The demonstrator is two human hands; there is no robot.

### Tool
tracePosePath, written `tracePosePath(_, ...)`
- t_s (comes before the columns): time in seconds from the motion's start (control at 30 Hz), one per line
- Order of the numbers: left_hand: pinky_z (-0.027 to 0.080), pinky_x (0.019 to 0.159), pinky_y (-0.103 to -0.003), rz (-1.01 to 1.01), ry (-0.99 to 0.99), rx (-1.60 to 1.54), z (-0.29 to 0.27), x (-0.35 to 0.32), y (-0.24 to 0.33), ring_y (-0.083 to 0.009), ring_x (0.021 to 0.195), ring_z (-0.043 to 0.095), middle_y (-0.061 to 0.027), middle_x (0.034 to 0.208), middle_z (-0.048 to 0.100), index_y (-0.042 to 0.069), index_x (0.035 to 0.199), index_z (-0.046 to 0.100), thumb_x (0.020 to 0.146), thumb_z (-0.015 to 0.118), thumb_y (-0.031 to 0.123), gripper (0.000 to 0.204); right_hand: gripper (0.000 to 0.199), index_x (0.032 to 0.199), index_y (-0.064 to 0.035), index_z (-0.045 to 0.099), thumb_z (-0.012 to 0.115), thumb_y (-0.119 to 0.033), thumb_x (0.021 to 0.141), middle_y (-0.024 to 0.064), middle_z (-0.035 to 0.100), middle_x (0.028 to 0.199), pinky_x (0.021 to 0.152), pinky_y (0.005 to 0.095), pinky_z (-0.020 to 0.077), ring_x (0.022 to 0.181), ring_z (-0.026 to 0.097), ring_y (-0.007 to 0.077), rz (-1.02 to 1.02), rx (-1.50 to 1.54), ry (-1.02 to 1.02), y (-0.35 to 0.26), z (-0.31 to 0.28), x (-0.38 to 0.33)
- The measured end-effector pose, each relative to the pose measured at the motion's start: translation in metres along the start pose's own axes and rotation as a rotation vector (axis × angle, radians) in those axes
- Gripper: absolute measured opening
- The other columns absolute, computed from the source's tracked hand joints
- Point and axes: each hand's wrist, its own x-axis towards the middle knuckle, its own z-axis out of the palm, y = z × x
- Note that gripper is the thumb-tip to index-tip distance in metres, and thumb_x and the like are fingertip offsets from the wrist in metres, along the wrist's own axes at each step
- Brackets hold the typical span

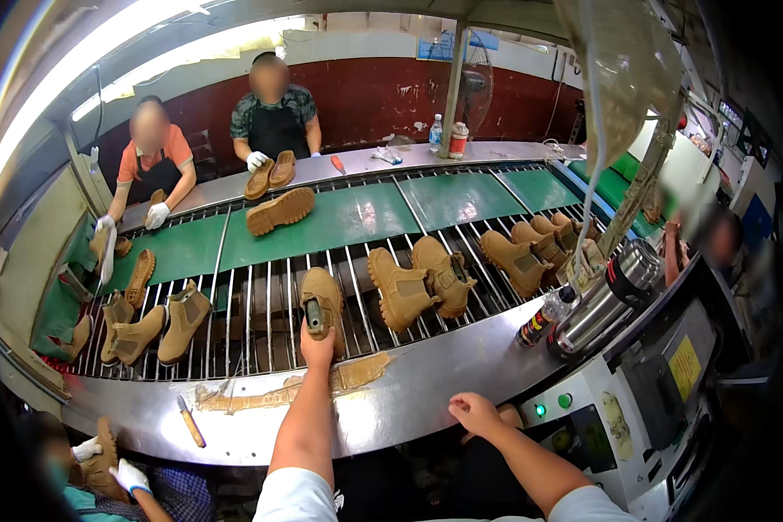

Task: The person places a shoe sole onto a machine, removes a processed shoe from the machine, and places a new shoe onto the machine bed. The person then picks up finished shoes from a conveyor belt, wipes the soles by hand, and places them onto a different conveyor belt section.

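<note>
My left hand (pixel 317 346) grips a tan suede boot (pixel 322 291) by its ankle opening, over the metal rollers of the conveyor. The toe of this boot points away from me and its dark opening faces me. My right hand (pixel 477 411) hangs past the near metal edge, beside the machine, with loosely bent fingers and nothing visible in it. Right of the held boot, a pair of tan boots (pixel 400 289) lies on the rollers. To its left stand several more tan boots (pixel 183 322).
A knife (pixel 191 421) lies on the metal ledge (pixel 461 365) near torn brown tape (pixel 357 372). A steel flask (pixel 609 296) and a dark bottle (pixel 544 317) stand at right, by the control machine (pixel 574 418). Across the green belt (pixel 365 213), two gloved people handle soles; another gloved person sits lower left.
</note>
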Motion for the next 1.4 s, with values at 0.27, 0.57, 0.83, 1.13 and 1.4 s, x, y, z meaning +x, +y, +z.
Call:
tracePosePath(0.27,0.035,0.105,-0.035,0.065,-0.212,-0.044,-0.015,0.007,0.010,-0.0303,0.125,0.044,-0.0174,0.136,0.043,-0.001,0.139,0.034,0.067,0.079,0.018,0.087,0.013,0.078,-0.0078,0.064,0.065,-0.021,0.075,0.0076,0.064,0.075,0.063,0.0369,0.0505,0.071,0.063,0.0273,-0.337,-0.275,-0.105,-0.046,0.091,0.105)
tracePosePath(0.57,0.049,0.085,-0.031,-0.077,-0.770,0.079,-0.086,0.138,-0.005,-0.0175,0.096,0.062,-0.0089,0.103,0.067,-0.002,0.109,0.063,0.077,0.056,0.000,0.033,0.018,0.076,-0.0068,0.061,0.058,-0.024,0.079,0.0126,0.064,0.073,0.064,0.0463,0.0500,0.070,0.062,0.0352,-0.900,-0.110,-0.557,-0.167,0.279,0.188)
tracePosePath(0.83,0.047,0.086,-0.038,0.033,-0.061,0.232,-0.008,0.349,-0.043,-0.0278,0.099,0.058,-0.0177,0.111,0.055,0.003,0.124,0.049,0.075,0.073,0.030,0.062,0.031,0.093,-0.0037,0.060,0.051,-0.033,0.086,0.0168,0.066,0.077,0.070,0.0508,0.0505,0.074,0.064,0.0391,-0.536,-0.141,-0.809,-0.179,0.300,0.222)
tracePosePath(1.13,0.012,0.113,-0.050,-0.269,0.140,-0.360,0.022,0.481,-0.088,-0.0343,0.142,0.015,-0.0168,0.156,0.013,0.016,0.152,0.005,0.073,0.071,0.051,0.108,0.030,0.087,-0.0034,0.064,0.052,-0.031,0.084,0.0210,0.066,0.084,0.065,0.0507,0.0521,0.078,0.065,0.0396,-0.485,0.035,-0.928,-0.176,0.297,0.232)
tracePosePath(1.4,0.043,0.075,-0.036,-0.187,0.040,0.033,0.029,0.423,-0.109,-0.0187,0.095,0.052,-0.0102,0.104,0.055,0.007,0.101,0.052,0.079,0.069,0.041,0.044,0.028,0.090,-0.0052,0.066,0.054,-0.030,0.083,0.0211,0.067,0.087,0.066,0.0509,0.0525,0.079,0.066,0.0404,-0.409,0.084,-0.931,-0.188,0.294,0.247)
